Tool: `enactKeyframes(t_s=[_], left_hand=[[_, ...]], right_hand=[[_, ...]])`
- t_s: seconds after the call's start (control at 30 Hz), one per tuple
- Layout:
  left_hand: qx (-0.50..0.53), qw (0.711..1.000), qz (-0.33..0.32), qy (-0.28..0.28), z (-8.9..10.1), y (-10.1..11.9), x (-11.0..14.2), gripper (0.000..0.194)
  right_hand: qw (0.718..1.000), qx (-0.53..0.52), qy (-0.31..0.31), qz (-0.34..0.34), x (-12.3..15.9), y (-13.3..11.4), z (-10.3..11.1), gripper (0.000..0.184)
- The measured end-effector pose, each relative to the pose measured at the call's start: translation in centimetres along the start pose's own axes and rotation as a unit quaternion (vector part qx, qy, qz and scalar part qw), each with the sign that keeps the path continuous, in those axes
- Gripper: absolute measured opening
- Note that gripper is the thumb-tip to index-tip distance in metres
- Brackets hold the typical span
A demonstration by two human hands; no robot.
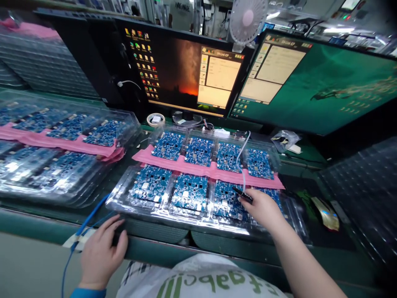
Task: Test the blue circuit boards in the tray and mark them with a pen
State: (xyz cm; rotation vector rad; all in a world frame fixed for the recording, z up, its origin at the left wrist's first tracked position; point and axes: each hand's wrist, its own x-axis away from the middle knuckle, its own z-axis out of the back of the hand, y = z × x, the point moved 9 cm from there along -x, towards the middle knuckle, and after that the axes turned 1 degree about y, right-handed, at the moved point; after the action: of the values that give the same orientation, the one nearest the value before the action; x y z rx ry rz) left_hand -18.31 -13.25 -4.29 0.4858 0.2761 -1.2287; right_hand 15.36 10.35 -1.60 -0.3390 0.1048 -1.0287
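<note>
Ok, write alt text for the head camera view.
A right hand holds a black pen-like tool over blue circuit boards in a clear plastic tray; the left hand rests at the bench edge. Two monitors stand behind.

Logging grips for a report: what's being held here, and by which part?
The right hand holds a slim black pen-like tool by its rear end; the left hand shows nothing held.

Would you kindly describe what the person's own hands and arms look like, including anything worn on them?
The left hand and the right hand are both bare, with no gloves. A blue sleeve shows at the left wrist. The right forearm has no sleeve in view, and no watch shows on that wrist.
</note>
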Motion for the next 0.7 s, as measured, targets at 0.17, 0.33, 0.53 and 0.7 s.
enactKeyframes(t_s=[0.17,0.33,0.53,0.7], left_hand=[[0.009,1.000,-0.004,0.006,0.1,0.2,0.0,0.026],[0.011,1.000,-0.017,0.004,0.0,0.3,0.1,0.026],[0.013,0.999,-0.048,0.005,0.0,0.7,0.0,0.024],[0.016,0.998,-0.054,0.004,0.2,0.7,-0.1,0.023]], right_hand=[[0.999,0.043,0.005,-0.016,-0.1,-0.3,0.0,0.015],[0.998,0.058,0.000,-0.025,-0.2,-0.1,-0.2,0.013],[0.996,0.063,-0.010,-0.061,-0.3,0.5,-0.2,0.013],[0.994,0.066,-0.012,-0.083,-0.2,0.8,-0.2,0.015]])
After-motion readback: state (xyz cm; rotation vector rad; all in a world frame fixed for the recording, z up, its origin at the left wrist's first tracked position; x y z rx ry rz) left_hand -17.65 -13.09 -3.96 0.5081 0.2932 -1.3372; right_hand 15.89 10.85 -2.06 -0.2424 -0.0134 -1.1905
